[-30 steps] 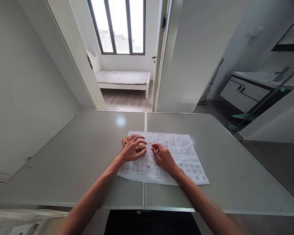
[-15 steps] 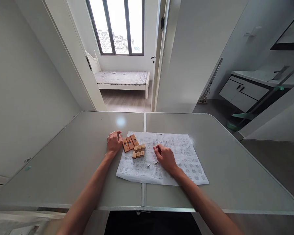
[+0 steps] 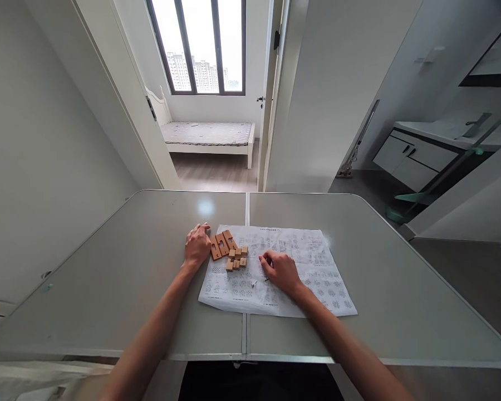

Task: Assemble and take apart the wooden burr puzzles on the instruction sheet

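My left hand (image 3: 197,244) lies on the table with its fingers loosely stretched out, touching or just beside the left edge of the flat reddish-brown wooden pieces (image 3: 221,245), which have cut-out slots. Against their lower right sits a cluster of small light wooden blocks (image 3: 236,259). My right hand (image 3: 280,268) rests on a printed paper sheet (image 3: 329,278), its fingers curled in and nothing visible in them. Two tiny silvery bits, one a small metallic piece (image 3: 254,284), lie on the paper near that hand; their kind is too small to tell.
The sheet spreads over the middle seam of a grey folding table (image 3: 401,301) with a metal rim. Beyond stand a doorway, a bed (image 3: 209,133) and a window (image 3: 198,44). A washbasin cabinet (image 3: 417,156) is at the right.
My left hand has shifted slightly right, and the flat wooden pieces sit slightly further right. The fingers of my right hand have moved a little left and curled more.
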### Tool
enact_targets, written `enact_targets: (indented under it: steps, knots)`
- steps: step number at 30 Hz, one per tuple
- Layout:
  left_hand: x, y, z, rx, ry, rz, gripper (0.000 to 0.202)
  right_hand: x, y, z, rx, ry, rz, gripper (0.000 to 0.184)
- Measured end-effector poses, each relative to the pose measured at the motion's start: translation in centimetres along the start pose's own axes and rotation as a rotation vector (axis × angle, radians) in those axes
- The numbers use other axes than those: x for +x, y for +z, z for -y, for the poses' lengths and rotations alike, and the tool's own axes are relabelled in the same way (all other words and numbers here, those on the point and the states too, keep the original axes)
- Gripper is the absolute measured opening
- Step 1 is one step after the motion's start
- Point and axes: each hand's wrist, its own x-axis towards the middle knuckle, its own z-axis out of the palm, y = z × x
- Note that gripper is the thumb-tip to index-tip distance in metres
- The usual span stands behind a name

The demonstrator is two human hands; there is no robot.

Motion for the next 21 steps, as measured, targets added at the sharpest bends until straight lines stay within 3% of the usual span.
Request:
enact_targets:
  steps: [21]
  knots:
    - [-0.06,-0.03,-0.11,0.044,0.014,0.008,0.048,0.04,-0.2,0.06,-0.017,-0.013,0.014,0.031]
